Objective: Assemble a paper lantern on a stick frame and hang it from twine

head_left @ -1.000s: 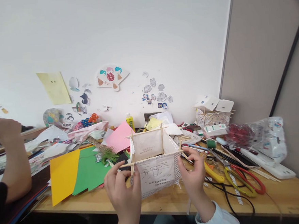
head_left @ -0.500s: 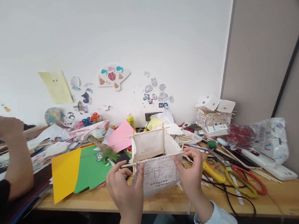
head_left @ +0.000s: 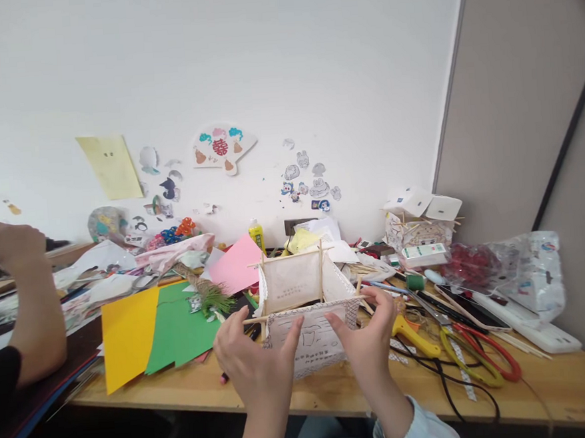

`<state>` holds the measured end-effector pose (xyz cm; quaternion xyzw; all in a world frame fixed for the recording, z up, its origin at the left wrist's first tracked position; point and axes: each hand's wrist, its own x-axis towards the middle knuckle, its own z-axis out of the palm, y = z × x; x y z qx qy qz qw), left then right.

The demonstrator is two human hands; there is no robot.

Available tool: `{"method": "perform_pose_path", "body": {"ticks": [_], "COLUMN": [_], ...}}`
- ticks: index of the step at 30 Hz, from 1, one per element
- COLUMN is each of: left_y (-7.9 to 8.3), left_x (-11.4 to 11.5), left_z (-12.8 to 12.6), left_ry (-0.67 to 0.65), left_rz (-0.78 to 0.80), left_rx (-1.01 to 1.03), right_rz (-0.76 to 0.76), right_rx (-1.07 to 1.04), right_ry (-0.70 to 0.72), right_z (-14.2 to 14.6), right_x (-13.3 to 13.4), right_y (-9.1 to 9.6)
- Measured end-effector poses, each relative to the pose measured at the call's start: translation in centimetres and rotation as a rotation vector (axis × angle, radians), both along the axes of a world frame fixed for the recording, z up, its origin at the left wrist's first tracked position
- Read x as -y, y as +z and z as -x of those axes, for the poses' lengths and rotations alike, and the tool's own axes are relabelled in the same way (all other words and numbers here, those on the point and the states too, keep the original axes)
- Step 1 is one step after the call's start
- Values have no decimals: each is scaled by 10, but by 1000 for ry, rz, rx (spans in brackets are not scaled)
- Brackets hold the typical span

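Gently: your left hand (head_left: 255, 365) and right hand (head_left: 370, 344) cup the paper lantern (head_left: 293, 282) between them, fingers spread on its front panel (head_left: 313, 334). It looks light and flimsy; grip the wooden corner sticks (head_left: 321, 270), not the paper.

I see a cluttered wooden bench (head_left: 335, 396). A paper lantern (head_left: 291, 282) stands near its front edge. Left of the lantern lie a green sheet (head_left: 177, 330) and a yellow sheet (head_left: 125, 337). Behind it to the left lies a pink sheet (head_left: 236, 266). Right of it lie red-handled scissors (head_left: 481, 342) and a phone (head_left: 471, 306).
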<state>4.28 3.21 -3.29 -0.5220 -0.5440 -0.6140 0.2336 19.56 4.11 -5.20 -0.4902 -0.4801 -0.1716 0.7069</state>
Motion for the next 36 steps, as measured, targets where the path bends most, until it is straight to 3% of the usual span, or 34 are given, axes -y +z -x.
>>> {"method": "perform_pose_path", "body": {"ticks": [3, 6, 12, 20, 26, 36], "left_y": [1, 3, 6, 0, -5, -1], "left_x": [-3, -2, 2, 2, 0, 1], "left_z": [-6, -6, 7, 18, 25, 19], "left_ry": [60, 40, -58, -76, -148, -75], "left_rz": [5, 29, 41, 6, -96, -73], "left_rx": [-30, -20, 42, -32, -149, -130], "right_rz": [5, 11, 25, 52, -4, -50], "right_rx": [30, 17, -64, -113, 42, 32], "right_ry": [-63, -59, 37, 177, 57, 96], "right_z": [4, 5, -3, -12, -14, -14], "right_x": [0, 1, 5, 6, 5, 7], "right_y": [2, 3, 3, -2, -1, 1]}}
